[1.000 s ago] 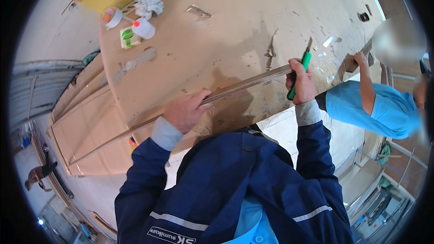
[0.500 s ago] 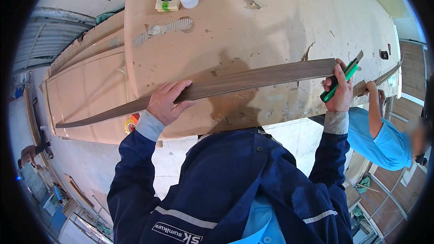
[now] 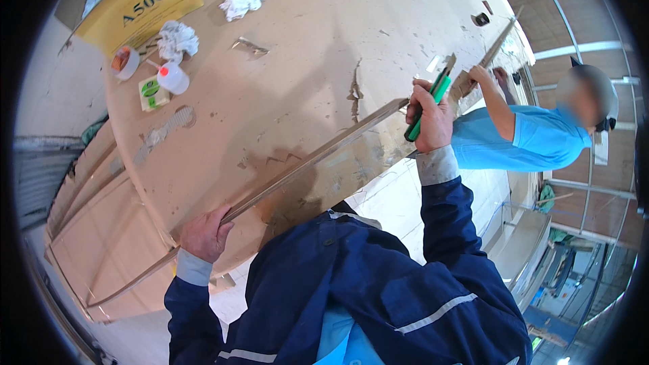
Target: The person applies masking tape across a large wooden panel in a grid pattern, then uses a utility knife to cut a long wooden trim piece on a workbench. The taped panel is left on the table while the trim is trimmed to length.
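A long, thin brown wood-grain strip (image 3: 318, 153) runs slantwise across the front of the table, turned so that mostly its narrow edge shows. My left hand (image 3: 205, 233) is closed round it toward the lower left, thumb along the near side. At the strip's upper right end is my right hand (image 3: 434, 118), its fingers wrapped round a green utility knife (image 3: 428, 109). The knife's blade is out and points up and away. Whether the right fingers also pinch the strip's end is hard to see.
The brown-covered table (image 3: 291, 88) bears a white squeeze bottle (image 3: 174, 78), a green-and-white box (image 3: 154, 94), crumpled white cloths (image 3: 243, 0), a metal tool (image 3: 251, 46) and a yellow sign (image 3: 145, 5). A co-worker in a blue shirt (image 3: 517, 138) handles another strip (image 3: 497, 47) at the right.
The view has swung to the right. The strip has rolled from its broad face onto its edge. My left hand has gone from lying over the strip to closing round it; the right keeps the knife.
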Tool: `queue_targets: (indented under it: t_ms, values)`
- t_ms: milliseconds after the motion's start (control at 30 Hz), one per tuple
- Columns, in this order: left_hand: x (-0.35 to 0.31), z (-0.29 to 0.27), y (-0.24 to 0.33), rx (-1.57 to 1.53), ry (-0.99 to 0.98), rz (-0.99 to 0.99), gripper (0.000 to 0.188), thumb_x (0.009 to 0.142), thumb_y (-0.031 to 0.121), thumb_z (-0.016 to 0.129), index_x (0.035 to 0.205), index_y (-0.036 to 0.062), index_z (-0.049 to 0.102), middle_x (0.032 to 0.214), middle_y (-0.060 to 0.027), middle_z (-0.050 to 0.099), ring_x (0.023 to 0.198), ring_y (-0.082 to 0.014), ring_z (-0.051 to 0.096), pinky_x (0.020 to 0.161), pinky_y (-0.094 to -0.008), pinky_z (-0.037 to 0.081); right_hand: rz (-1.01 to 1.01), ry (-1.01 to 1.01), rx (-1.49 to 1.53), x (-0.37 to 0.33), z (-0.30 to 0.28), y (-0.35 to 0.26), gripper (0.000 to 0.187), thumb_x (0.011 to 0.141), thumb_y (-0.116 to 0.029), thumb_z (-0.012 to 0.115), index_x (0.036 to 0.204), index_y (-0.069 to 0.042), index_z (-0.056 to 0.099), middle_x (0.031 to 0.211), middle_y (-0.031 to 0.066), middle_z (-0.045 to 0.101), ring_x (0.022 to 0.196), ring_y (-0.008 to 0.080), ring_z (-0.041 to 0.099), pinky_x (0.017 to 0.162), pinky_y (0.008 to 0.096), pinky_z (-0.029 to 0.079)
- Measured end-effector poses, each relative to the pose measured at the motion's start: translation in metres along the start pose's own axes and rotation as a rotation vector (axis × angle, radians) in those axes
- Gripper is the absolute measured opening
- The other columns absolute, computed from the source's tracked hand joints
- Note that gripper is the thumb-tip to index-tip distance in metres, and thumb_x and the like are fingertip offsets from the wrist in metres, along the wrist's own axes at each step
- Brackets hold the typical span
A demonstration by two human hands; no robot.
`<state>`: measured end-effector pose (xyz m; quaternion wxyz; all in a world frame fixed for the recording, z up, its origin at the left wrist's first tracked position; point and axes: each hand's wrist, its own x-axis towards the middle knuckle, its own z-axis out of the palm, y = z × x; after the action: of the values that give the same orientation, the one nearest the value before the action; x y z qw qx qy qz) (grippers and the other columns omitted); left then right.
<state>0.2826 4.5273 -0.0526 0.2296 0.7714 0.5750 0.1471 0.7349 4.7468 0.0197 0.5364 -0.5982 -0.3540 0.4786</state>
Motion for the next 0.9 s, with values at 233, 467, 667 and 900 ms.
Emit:
queue_targets:
  t_ms: [233, 467, 667, 900]
  values:
    - [0.020, -0.001, -0.012, -0.079, -0.149, -0.082, 0.038, 0.095, 0.038, 0.074, 0.120, 0.0102, 0.068, 0.083, -0.0138, 0.073, 0.073, -0.0356, 0.072, 0.064, -0.0450, 0.056, 0.178, -0.138, 0.133, -0.010, -0.033, 0.019, 0.023, 0.097, -0.020, 0.074, 0.108, 0.000, 0.072, 0.080, 0.0030, 0.062, 0.066, 0.0126, 0.058, 0.058, 0.0298, 0.051]
    - [0.114, 0.021, 0.062, -0.306, -0.236, -0.027, 0.061, 0.084, 0.046, 0.085, 0.126, 0.0064, 0.064, 0.099, -0.0185, 0.074, 0.087, -0.0353, 0.075, 0.074, -0.0429, 0.059, 0.335, -0.115, 0.095, -0.019, -0.039, 0.003, 0.024, 0.093, -0.019, 0.079, 0.101, 0.002, 0.070, 0.073, 0.0033, 0.061, 0.054, 0.0126, 0.057, 0.050, 0.0290, 0.048]
    - [0.217, 0.027, 0.154, -0.237, -0.102, 0.121, 0.070, 0.083, 0.043, 0.085, 0.132, 0.0016, 0.058, 0.108, -0.0214, 0.073, 0.099, -0.0364, 0.073, 0.081, -0.0436, 0.058, 0.243, -0.249, 0.229, -0.030, -0.057, -0.001, 0.024, 0.095, -0.022, 0.077, 0.102, 0.001, 0.071, 0.078, 0.0047, 0.066, 0.064, 0.0133, 0.061, 0.058, 0.0295, 0.050]
    - [0.261, 0.038, 0.221, -0.074, -0.152, -0.017, 0.053, 0.079, 0.027, 0.081, 0.121, 0.0015, 0.059, 0.100, -0.0215, 0.072, 0.091, -0.0408, 0.072, 0.077, -0.0489, 0.057, -0.078, -0.240, -0.553, -0.044, -0.088, 0.030, 0.028, 0.098, -0.024, 0.077, 0.085, -0.002, 0.068, 0.069, 0.0027, 0.055, 0.066, 0.0110, 0.050, 0.061, 0.0301, 0.044]
